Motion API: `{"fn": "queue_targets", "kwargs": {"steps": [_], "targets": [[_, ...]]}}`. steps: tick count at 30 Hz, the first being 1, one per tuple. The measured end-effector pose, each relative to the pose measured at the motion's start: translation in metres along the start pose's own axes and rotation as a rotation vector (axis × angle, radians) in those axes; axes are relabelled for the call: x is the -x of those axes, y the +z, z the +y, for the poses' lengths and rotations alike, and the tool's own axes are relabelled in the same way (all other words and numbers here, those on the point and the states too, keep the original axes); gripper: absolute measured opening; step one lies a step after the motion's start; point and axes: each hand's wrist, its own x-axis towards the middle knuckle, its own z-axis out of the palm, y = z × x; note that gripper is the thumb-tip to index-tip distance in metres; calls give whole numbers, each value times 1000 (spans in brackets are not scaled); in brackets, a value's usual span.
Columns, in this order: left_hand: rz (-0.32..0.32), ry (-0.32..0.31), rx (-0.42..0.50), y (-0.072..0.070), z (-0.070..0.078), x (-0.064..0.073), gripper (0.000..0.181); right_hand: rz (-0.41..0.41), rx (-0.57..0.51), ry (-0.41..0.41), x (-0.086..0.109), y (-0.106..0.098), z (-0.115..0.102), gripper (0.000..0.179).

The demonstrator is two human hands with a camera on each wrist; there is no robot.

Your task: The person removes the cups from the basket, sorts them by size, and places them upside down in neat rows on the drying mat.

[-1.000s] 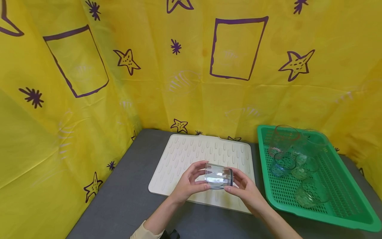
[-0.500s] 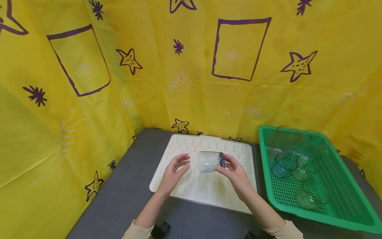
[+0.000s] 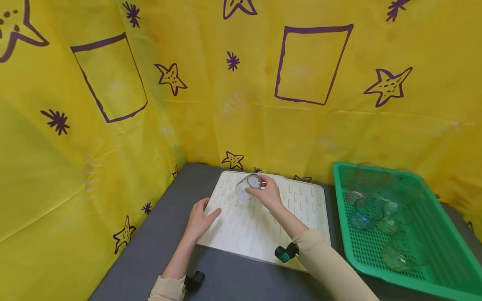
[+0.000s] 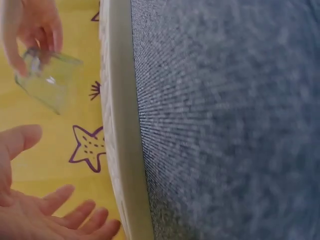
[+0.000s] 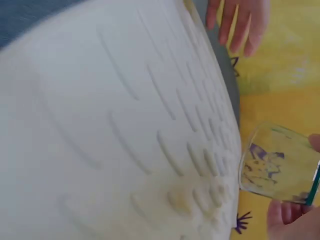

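My right hand (image 3: 269, 194) pinches a clear drinking glass (image 3: 242, 190) near its dark-ringed base, over the back half of the white ribbed mat (image 3: 260, 234). The glass is tilted, base up towards the head camera and mouth downward to the left. In the right wrist view, the glass (image 5: 275, 160) has its rim right at the mat's edge, with thumb and fingers at the base end. My left hand (image 3: 199, 219) holds nothing, fingers apart, over the mat's left edge. The left wrist view shows this left hand (image 4: 55, 212) below the glass (image 4: 50, 82).
A green perforated basket (image 3: 342, 234) stands to the right of the mat. In it are several glasses, among them a blue-tinted glass (image 3: 363, 217) and a red-rimmed glass (image 3: 370, 177). Behind the dark grey table (image 3: 165, 209) hangs a yellow patterned curtain (image 3: 211, 133).
Both hands held the glass a second ago; the left has since let go and drawn away left. The right has carried the glass back and left over the mat, turning its mouth downward.
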Motion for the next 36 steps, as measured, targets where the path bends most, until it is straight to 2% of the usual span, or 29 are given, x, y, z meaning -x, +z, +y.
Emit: {"fn": "queue_targets", "kwargs": {"steps": [3,7,12,17,26,36], "targets": [[-33,-9,-57,0,-2,0,68,26,55,-41,-15,13,2,71],[-74,-38,-82,1,-2,2,69,37,111,-87,-30,25,1,68],[-78,-32,-87,2,-3,2,68,13,165,-133,-40,36,-2,67],[-78,-14,-81,4,-7,2,66,12,224,-138,-46,41,0,67],[-70,-13,-91,2,-10,2,65,-5,202,-149,-52,50,6,66],[-89,-21,-99,2,-11,3,66,-55,178,-109,-50,46,7,73]]}}
